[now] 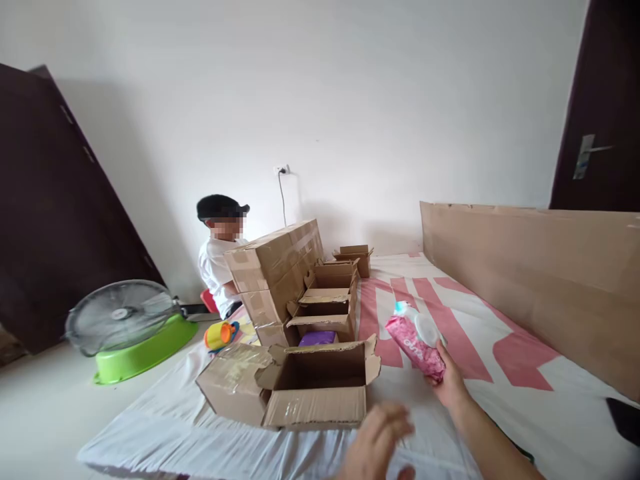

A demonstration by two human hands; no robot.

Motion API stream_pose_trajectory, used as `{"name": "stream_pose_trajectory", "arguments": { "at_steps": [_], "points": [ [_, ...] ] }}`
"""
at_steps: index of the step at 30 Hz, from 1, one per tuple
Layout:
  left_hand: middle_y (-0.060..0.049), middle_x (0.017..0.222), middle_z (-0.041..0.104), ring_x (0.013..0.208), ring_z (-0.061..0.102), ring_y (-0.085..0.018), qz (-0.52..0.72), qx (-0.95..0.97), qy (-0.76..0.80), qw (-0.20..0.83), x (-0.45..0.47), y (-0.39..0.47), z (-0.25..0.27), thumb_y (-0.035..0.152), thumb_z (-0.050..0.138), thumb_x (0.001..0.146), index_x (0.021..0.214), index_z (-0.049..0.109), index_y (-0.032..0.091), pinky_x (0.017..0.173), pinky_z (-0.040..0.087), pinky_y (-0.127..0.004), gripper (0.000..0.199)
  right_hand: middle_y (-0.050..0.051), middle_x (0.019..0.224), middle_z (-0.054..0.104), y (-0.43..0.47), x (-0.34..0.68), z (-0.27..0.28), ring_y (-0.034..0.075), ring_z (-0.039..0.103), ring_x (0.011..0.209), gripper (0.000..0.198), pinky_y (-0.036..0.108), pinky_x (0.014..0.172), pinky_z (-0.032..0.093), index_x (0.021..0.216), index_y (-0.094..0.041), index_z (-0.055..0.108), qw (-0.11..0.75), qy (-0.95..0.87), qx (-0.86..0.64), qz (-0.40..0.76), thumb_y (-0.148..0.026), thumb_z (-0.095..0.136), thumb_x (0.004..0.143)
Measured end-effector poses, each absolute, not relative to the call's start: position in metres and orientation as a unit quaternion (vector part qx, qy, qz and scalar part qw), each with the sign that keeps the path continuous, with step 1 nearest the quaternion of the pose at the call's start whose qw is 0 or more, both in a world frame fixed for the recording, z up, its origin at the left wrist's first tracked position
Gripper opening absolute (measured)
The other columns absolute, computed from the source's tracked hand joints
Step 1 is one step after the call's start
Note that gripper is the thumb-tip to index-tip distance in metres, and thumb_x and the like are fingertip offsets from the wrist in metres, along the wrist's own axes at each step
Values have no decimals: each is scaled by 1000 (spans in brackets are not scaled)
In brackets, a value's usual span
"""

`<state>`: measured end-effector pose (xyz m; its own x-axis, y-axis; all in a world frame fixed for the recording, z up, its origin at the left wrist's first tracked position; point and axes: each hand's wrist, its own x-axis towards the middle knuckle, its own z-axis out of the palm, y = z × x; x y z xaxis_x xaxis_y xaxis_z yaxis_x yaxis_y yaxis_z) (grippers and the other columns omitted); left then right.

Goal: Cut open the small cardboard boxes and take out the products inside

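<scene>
My right hand (450, 381) is closed around one end of a pink pack of wet wipes (413, 348). The pack has a white lid and hangs tilted above the sheet, to the right of the boxes. At the bottom of the view, my left hand (379, 441) is empty, slightly blurred, with fingers loosely bent and thumb apart. Just beyond it stands the nearest open cardboard box (317, 408), flaps spread and its visible inside dark. Behind that box, a purple packet (318, 339) shows in another open box.
More open boxes (327, 310) run back in a row beside stacked taped cartons (273, 267). A person in a black cap (220, 267) is behind the stack. A cardboard panel (530, 267) borders the right. A fan (125, 313) and yellow toy (219, 337) are left.
</scene>
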<state>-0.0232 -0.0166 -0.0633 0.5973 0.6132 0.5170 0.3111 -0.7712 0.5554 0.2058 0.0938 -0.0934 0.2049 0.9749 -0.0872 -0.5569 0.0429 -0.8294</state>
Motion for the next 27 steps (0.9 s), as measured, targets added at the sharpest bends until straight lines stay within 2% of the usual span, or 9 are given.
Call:
{"name": "stream_pose_trajectory", "arguments": {
  "at_steps": [2,5,8,11,15,20,23,27],
  "points": [
    [-12,115,70,112,64,-27,349,837,331,261,-41,-26,-102,42,46,93,114,64,26,101,49,-41,32,-8,46,52,96,201,-113,8,37,33,51,19,31,24,71,-24,51,672,-231,-395,582,-70,72,62],
    [-12,106,71,87,69,-25,378,665,578,283,-72,-24,-143,49,59,82,108,60,23,82,56,-37,37,-8,48,54,98,198,-128,9,40,35,50,20,30,25,75,-24,53,668,-205,-397,596,-65,77,59],
    [-10,100,70,87,69,-25,399,536,702,245,-97,-10,-155,46,59,79,99,55,22,81,54,-37,32,-5,58,64,96,196,-131,14,54,44,49,22,34,35,88,-25,61,659,-202,-400,605,-60,80,60],
    [-11,96,69,92,69,-28,432,508,717,204,-105,10,-151,47,57,77,97,51,21,83,53,-39,33,1,83,75,92,193,-130,23,70,74,61,28,52,52,109,-26,64,649,-211,-407,607,-60,79,61],
    [-12,93,70,90,69,-31,434,518,711,195,-102,36,-142,44,62,73,91,49,22,81,52,-41,30,6,118,72,92,192,-133,31,66,109,82,39,78,57,134,-29,54,638,-252,-436,583,-65,74,63],
    [-14,88,73,90,71,-33,430,531,703,197,-104,63,-135,38,62,77,86,51,22,78,53,-41,21,6,140,58,95,196,-146,33,59,122,86,40,79,57,140,-33,48,621,-260,-476,566,-68,71,65],
    [-9,90,74,90,72,-29,432,545,692,194,-109,76,-132,34,62,80,88,53,22,76,53,-37,17,6,144,55,96,197,-150,33,56,126,85,41,79,58,141,-33,47,617,-263,-487,559,-68,71,66],
    [-5,83,71,84,72,-25,427,550,693,184,-114,91,-132,32,61,83,86,53,22,71,51,-32,13,5,142,57,95,197,-150,33,55,127,82,42,82,57,138,-35,50,620,-263,-481,561,-66,72,66]
  ]
}}
